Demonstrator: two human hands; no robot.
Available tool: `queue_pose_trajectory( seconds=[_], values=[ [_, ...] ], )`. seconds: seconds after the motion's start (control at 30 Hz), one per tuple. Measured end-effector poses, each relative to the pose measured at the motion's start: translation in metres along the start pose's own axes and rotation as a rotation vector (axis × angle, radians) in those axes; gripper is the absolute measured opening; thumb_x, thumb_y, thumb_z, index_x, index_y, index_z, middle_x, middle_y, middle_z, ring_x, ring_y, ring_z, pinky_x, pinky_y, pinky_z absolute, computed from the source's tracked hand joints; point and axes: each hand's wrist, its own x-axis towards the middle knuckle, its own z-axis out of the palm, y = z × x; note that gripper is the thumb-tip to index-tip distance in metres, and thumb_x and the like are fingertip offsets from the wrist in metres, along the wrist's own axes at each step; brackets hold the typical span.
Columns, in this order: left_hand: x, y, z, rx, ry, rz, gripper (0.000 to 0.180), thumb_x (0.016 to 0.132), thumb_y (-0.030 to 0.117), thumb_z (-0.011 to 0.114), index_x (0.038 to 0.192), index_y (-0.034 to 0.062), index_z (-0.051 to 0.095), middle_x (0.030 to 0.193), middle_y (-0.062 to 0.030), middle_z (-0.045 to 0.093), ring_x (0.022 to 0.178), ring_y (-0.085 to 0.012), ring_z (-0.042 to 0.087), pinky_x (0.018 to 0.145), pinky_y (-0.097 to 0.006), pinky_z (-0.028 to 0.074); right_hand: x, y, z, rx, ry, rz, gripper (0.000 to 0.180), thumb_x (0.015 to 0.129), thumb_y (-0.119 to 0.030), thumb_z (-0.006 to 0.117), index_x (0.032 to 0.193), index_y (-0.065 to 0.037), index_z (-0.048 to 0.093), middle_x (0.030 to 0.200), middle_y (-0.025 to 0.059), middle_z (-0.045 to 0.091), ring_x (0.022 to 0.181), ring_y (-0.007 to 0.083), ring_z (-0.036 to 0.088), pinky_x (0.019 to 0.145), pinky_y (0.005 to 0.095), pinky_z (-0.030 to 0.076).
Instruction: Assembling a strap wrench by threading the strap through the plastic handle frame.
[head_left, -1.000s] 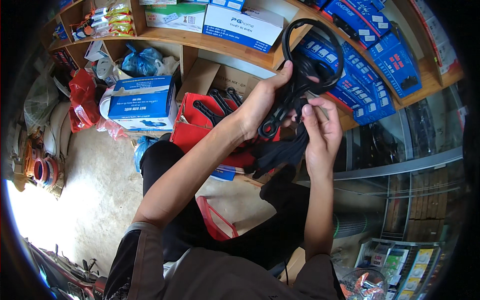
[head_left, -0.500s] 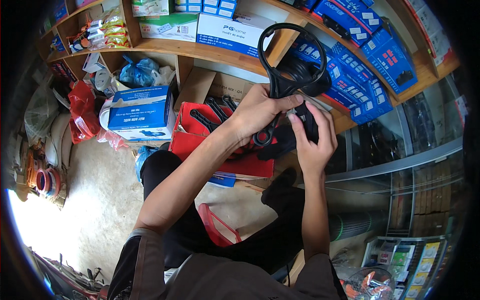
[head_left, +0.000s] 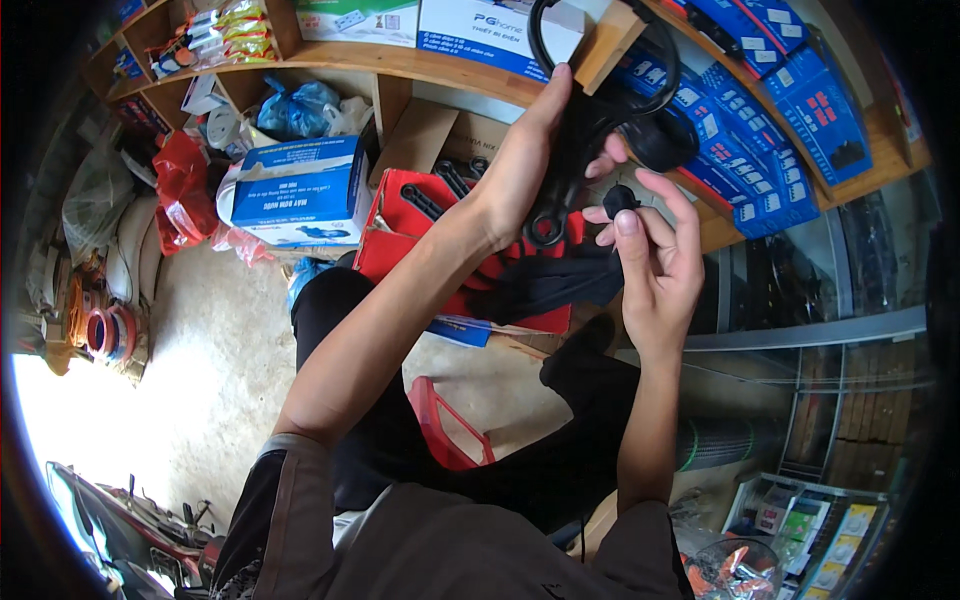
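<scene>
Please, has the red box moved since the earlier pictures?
No: the red box keeps its place below the wooden shelf, to the right of the blue-and-white box. The whole view has shifted slightly.

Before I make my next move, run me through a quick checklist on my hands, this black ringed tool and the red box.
1. Left hand supports the black ringed tool: ok, fingers wrap behind its body.
2. Right hand has the small black piece: ok, pinched at the fingertips.
3. Whole ring visible for inspection: not ok, its top is cut off by the picture's edge.
4. Small piece's kind and fit: cannot tell, too small and partly covered.
5. Red box open: ok, more black tools show in it.
</scene>
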Motion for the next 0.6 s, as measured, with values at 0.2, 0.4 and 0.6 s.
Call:
queue_pose_trajectory(
  seconds=[0.2, 0.4, 0.6],
  values=[
    [-0.004, -0.005, -0.013, -0.038, -0.032, 0.074, 0.081, 0.107, 0.069, 0.026, 0.100, -0.0009, 0.066, 0.076, -0.0029, 0.059, 0.065, -0.0121, 0.054, 0.062, -0.027, 0.048, 0.005, -0.007, 0.015, -0.098, 0.005, -0.118, 0.025, 0.103, -0.003, 0.062, 0.126, 0.006, 0.059, 0.111, 0.0164, 0.072, 0.099, 0.0196, 0.068, 0.092, 0.0316, 0.053],
    [0.007, -0.011, -0.012, -0.008, -0.047, 0.171, 0.071, 0.112, 0.059, 0.026, 0.104, 0.0003, 0.065, 0.086, -0.0042, 0.066, 0.073, -0.0114, 0.054, 0.075, -0.026, 0.047, 0.014, -0.019, 0.021, -0.626, 0.006, -0.339, 0.017, 0.099, -0.003, 0.069, 0.111, 0.009, 0.071, 0.108, 0.0123, 0.071, 0.097, 0.0195, 0.068, 0.083, 0.0289, 0.053],
    [-0.006, -0.007, -0.011, 0.156, 0.130, 0.207, 0.078, 0.108, 0.068, 0.013, 0.111, 0.0022, 0.056, 0.098, -0.0059, 0.058, 0.092, -0.0168, 0.048, 0.089, -0.034, 0.041, 0.034, -0.021, 0.032, -0.918, -0.037, -0.566, 0.015, 0.094, -0.006, 0.077, 0.107, 0.002, 0.075, 0.095, 0.0096, 0.071, 0.080, 0.0200, 0.067, 0.070, 0.0323, 0.052]
  ],
)
